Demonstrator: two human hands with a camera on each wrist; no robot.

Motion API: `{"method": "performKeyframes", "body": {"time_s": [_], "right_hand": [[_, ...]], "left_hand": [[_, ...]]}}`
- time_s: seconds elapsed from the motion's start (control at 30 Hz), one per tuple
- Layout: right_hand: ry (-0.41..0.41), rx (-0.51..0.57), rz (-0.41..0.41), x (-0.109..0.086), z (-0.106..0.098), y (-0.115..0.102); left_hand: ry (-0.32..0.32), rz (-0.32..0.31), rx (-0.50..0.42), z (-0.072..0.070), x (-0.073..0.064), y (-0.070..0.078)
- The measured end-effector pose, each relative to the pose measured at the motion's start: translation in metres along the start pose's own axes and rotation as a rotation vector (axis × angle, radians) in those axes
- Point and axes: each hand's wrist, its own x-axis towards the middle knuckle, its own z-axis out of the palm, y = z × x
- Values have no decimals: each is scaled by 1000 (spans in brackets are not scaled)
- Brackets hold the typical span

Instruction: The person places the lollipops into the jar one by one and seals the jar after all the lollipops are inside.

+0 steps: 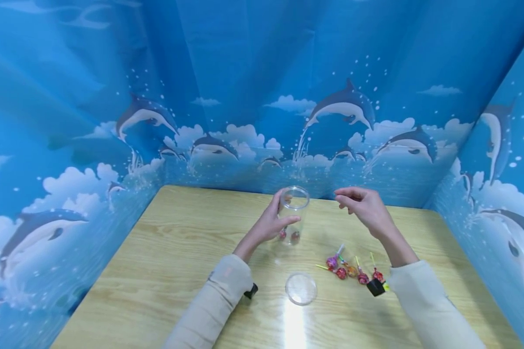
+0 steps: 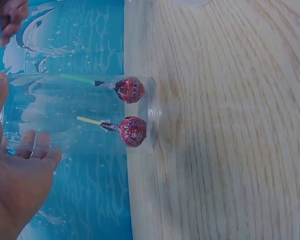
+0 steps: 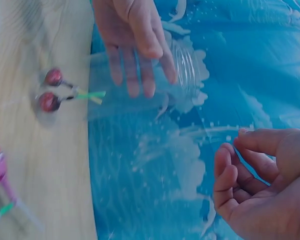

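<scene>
- A clear, cylindrical, see-through jar (image 1: 299, 213) stands roughly upright above the middle of the counter, mouth uppermost and uncovered; I cannot tell whether its base touches the surface.
- Inside, two red-wrapped ball lollipops (image 2: 133, 132) sit head down at the bottom, one with a yellow stick, one with a green.
- The left hand (image 1: 270, 220) grips the jar's side, thumb and fingers round the wall.
- The right hand (image 1: 367, 208) hangs apart to the right of the mouth, fingers loosely curled, holding nothing visible.
- Below it, five loose wrapped lollipops (image 1: 352, 271), purple, orange and red, lie close together.
- A round transparent lid (image 1: 301, 289) lies flat to their left, nearer the person.
- All these lie on the pale wood-grain counter (image 1: 192, 242).
- Behind hangs a blue dolphin-print curtain (image 1: 253, 58).
</scene>
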Motion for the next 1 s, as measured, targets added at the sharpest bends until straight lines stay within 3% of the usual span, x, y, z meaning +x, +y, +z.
{"method": "performKeyframes", "body": {"time_s": [0.53, 1.0], "right_hand": [[17, -44, 66, -60, -28, 60], [14, -124, 133, -98, -30, 105]], "left_hand": [[1, -7, -17, 0, -1, 1], [5, -4, -11, 1, -2, 1]]}}
